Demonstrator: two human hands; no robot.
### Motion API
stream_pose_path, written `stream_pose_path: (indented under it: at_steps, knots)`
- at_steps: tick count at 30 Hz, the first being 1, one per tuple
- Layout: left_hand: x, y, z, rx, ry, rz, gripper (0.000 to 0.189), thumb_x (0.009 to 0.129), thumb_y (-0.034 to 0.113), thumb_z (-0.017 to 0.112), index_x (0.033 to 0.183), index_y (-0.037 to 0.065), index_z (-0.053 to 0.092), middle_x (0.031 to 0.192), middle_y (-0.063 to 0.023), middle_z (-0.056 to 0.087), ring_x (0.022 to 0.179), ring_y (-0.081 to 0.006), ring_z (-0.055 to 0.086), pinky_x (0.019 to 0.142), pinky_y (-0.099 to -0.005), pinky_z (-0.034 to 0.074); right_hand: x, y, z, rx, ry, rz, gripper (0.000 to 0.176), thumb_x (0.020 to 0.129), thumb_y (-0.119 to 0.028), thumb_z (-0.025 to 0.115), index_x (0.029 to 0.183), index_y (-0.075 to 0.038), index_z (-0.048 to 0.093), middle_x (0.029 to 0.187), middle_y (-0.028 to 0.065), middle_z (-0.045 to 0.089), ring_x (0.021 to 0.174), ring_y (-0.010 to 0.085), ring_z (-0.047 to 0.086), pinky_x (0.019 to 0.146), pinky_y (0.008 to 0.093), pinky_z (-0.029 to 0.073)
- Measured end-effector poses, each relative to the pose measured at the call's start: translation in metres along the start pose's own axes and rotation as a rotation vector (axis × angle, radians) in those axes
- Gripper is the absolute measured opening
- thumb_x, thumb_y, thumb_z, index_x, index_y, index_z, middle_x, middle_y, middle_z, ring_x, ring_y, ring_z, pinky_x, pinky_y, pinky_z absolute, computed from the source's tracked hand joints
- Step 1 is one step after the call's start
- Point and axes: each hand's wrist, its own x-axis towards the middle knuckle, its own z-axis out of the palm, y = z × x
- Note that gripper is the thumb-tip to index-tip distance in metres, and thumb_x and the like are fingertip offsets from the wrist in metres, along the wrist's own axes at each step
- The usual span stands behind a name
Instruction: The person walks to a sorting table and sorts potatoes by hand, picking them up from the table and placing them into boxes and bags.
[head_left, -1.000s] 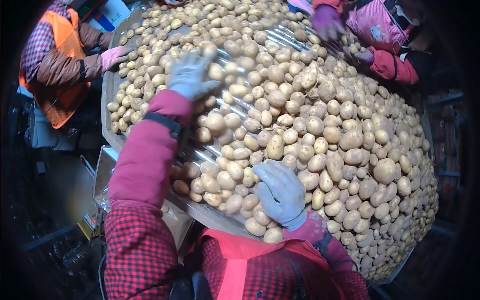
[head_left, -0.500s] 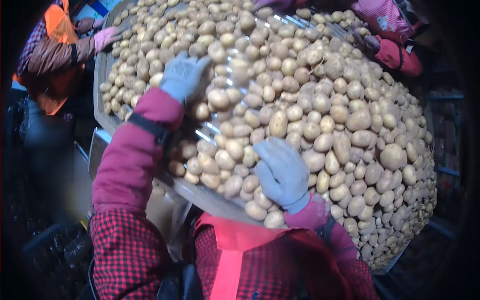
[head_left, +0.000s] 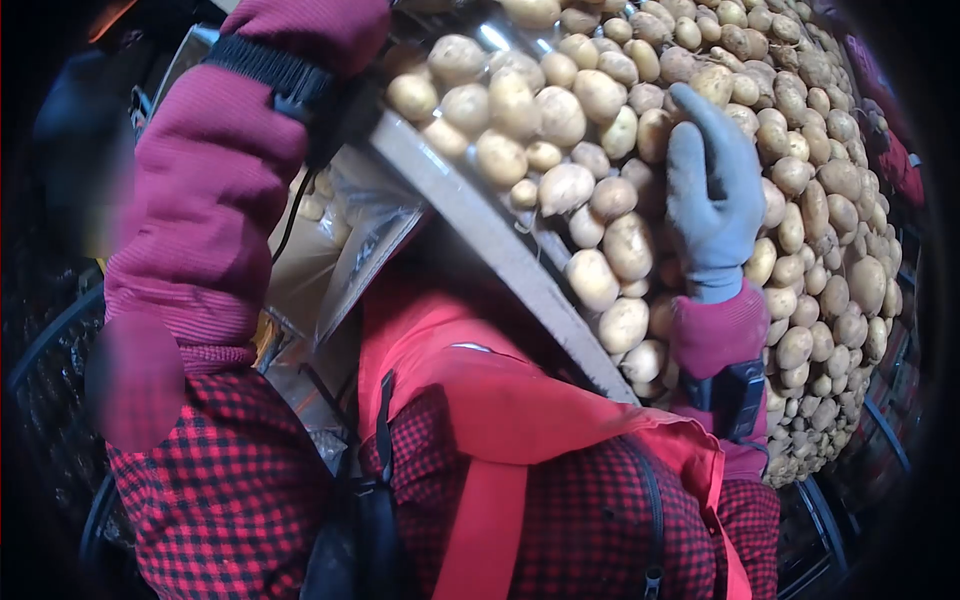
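My right hand, in a grey-blue glove, rests among the potatoes close to the near side of the heap. Its thumb and fingers are apart, with a gap between them, and I see nothing held in it. Potatoes of mixed sizes lie around it, pale yellow to brown. My left arm, in a maroon sleeve with a black wrist strap, reaches up past the top edge of the view, so the left hand itself is hidden from sight.
A grey table rim runs diagonally between my body and the heap. Below my left arm stands an open box with a clear plastic liner and some potatoes inside. Another person's red sleeve shows at the far right edge.
The view has swung downward and turned, so my left hand has left the top of the picture. My right hand now has its thumb and fingers further apart.
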Motion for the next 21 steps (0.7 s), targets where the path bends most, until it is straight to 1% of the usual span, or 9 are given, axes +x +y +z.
stream_pose_path:
  at_steps: [2,5,8,9,10,12,13,20,21]
  knots:
    - [-0.032,0.007,0.005,0.181,0.109,0.055,0.059,0.088,0.022,0.066,0.145,0.014,0.054,0.148,-0.0189,0.051,0.134,-0.0393,0.049,0.113,-0.0494,0.038,-0.002,-0.005,0.000,0.027,-0.018,0.079,0.027,0.100,-0.009,0.062,0.126,-0.002,0.070,0.122,0.0113,0.072,0.116,0.0208,0.065,0.105,0.0336,0.048]
    - [-0.068,0.022,0.009,0.151,0.144,-0.047,0.060,0.089,0.023,0.066,0.147,0.014,0.053,0.151,-0.0185,0.049,0.136,-0.0394,0.048,0.114,-0.0485,0.038,-0.005,0.008,0.006,0.145,-0.012,0.083,0.028,0.103,-0.009,0.060,0.128,-0.001,0.069,0.126,0.0115,0.070,0.119,0.0173,0.063,0.107,0.0313,0.047]
    - [-0.075,0.054,0.003,0.097,0.108,-0.342,0.058,0.090,0.025,0.066,0.146,0.015,0.053,0.147,-0.0196,0.053,0.133,-0.0408,0.050,0.113,-0.0485,0.039,-0.007,0.013,0.010,0.276,-0.009,0.144,0.029,0.103,-0.011,0.061,0.128,-0.001,0.068,0.127,0.0111,0.070,0.119,0.0173,0.064,0.107,0.0309,0.047]
    - [-0.074,0.056,0.005,0.026,0.103,-0.364,0.058,0.091,0.026,0.066,0.146,0.016,0.053,0.145,-0.0201,0.054,0.132,-0.0413,0.051,0.112,-0.0487,0.039,-0.008,0.016,0.013,0.230,0.057,0.131,0.028,0.096,-0.025,0.068,0.121,-0.013,0.074,0.109,0.0074,0.074,0.102,0.0220,0.068,0.095,0.0357,0.052]
    - [-0.074,0.053,0.006,-0.041,0.100,-0.392,0.057,0.091,0.027,0.065,0.146,0.016,0.053,0.143,-0.0205,0.056,0.131,-0.0419,0.052,0.112,-0.0490,0.040,-0.006,0.021,0.012,0.314,-0.026,0.059,0.030,0.103,-0.017,0.062,0.128,-0.001,0.068,0.126,0.0103,0.071,0.119,0.0169,0.064,0.106,0.0305,0.047]
    - [-0.075,0.056,0.005,-0.045,0.088,-0.465,0.056,0.092,0.028,0.065,0.146,0.018,0.054,0.140,-0.0209,0.058,0.128,-0.0423,0.054,0.110,-0.0491,0.041,-0.005,0.023,0.009,0.207,-0.041,0.018,0.031,0.102,-0.023,0.063,0.127,-0.006,0.070,0.124,0.0084,0.073,0.117,0.0166,0.065,0.105,0.0307,0.048]
    - [-0.075,0.062,0.003,0.014,0.081,-0.513,0.055,0.093,0.029,0.064,0.146,0.019,0.054,0.139,-0.0210,0.059,0.127,-0.0422,0.055,0.110,-0.0489,0.042,-0.013,-0.029,0.015,0.321,0.149,0.285,0.025,0.095,-0.011,0.061,0.116,-0.005,0.072,0.085,0.0052,0.069,0.072,0.0127,0.062,0.069,0.0278,0.051]
    - [-0.074,0.059,0.009,-0.025,0.143,-0.497,0.053,0.094,0.030,0.063,0.146,0.020,0.055,0.138,-0.0201,0.060,0.126,-0.0411,0.056,0.109,-0.0482,0.043,-0.013,-0.025,0.014,0.396,0.146,0.245,0.023,0.093,-0.009,0.060,0.111,-0.003,0.073,0.082,0.0058,0.068,0.071,0.0141,0.064,0.065,0.0303,0.052]
    - [-0.074,0.059,0.009,-0.028,0.145,-0.499,0.053,0.094,0.030,0.063,0.146,0.020,0.055,0.138,-0.0200,0.060,0.126,-0.0410,0.056,0.109,-0.0482,0.043,-0.009,-0.034,0.002,0.332,0.049,0.252,0.022,0.093,-0.009,0.060,0.110,-0.003,0.073,0.084,0.0077,0.069,0.072,0.0147,0.065,0.066,0.0308,0.053]
